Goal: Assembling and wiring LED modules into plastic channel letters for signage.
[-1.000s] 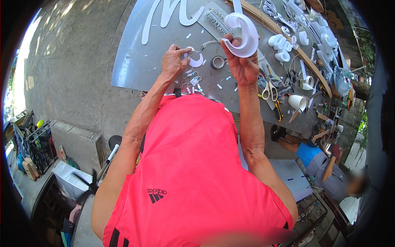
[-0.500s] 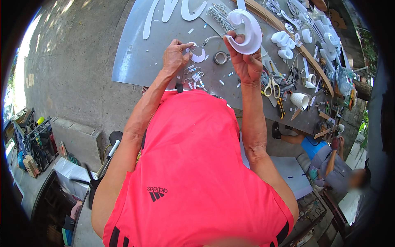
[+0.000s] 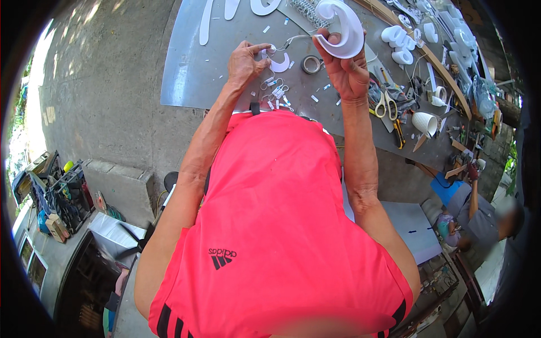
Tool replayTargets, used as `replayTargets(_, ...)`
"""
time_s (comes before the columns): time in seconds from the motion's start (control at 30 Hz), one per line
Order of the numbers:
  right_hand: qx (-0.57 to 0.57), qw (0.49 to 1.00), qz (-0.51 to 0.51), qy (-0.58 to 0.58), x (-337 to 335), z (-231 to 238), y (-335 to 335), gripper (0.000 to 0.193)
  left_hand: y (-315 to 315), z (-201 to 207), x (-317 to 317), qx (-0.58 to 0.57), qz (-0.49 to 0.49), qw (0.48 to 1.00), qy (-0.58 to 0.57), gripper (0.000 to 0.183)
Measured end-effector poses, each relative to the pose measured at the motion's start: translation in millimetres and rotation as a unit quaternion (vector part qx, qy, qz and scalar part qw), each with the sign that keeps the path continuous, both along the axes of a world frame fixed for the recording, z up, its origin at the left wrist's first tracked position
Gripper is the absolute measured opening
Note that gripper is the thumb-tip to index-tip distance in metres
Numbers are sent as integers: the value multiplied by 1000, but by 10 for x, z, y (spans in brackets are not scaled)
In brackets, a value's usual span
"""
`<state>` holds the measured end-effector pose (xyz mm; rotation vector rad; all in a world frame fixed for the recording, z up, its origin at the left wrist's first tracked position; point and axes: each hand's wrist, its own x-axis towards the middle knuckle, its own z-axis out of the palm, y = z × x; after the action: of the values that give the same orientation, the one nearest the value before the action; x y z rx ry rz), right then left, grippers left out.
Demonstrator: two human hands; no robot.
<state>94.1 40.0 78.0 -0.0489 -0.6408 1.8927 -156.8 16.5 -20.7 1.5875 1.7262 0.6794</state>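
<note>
My right hand [image 3: 350, 76] grips a white, hollow, curved letter piece [image 3: 354, 40] with a curled end, holding it up over the grey metal sheet [image 3: 189, 73]. A thin pale wire [image 3: 292, 39] runs from this piece toward my left hand [image 3: 245, 64]. The left index finger and thumb are closed at the wire's end; the exact contact is too small to make out. By those fingertips lies a flat white crescent piece [image 3: 280, 63]. Several small white modules on wires [image 3: 276, 92] lie nearer me. A roll of tape [image 3: 310, 65] rests between my hands.
Scissors [image 3: 386, 106], a yellow-black cutter knife [image 3: 399, 134] and a white cup-shaped piece [image 3: 425, 124] lie at the right. Beyond are white curved pieces [image 3: 397, 38] and a long wooden strip [image 3: 431, 59]. Another person [image 3: 479, 208] works at the far right.
The whole view has shifted, so the table sits slightly higher and further right. Both hands keep nearly the same place over the sheet and the same grips.
</note>
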Motion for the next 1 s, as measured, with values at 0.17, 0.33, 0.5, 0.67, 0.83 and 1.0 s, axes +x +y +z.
replayTargets(0.17, 6, 1000, 12, 3, 18, -47, -32, 60, 2, 10, 3, -8, -2, 1000, 6, 47)
replayTargets(0.33, -1, 1000, 13, 0, 39, -89, -53, 62, -3, 32, 3, -3, -4, 1000, 8, 46)
replayTargets(0.5, -6, 1000, 24, 10, 45, -107, -40, 62, 8, 22, -16, -2, -6, 1000, -8, 46)
replayTargets(0.67, -8, 1000, 23, 12, 41, -82, -49, 61, -24, 39, 35, 0, 16, 1000, -2, 45)
replayTargets(0.83, -10, 1000, 23, 8, 51, -75, -52, 62, -40, 42, 49, 1, 28, 1000, -12, 45)
replayTargets(1.0, -4, 1000, 27, 6, 60, -79, -42, 62, -22, 53, 39, 1, 23, 1000, -14, 46)
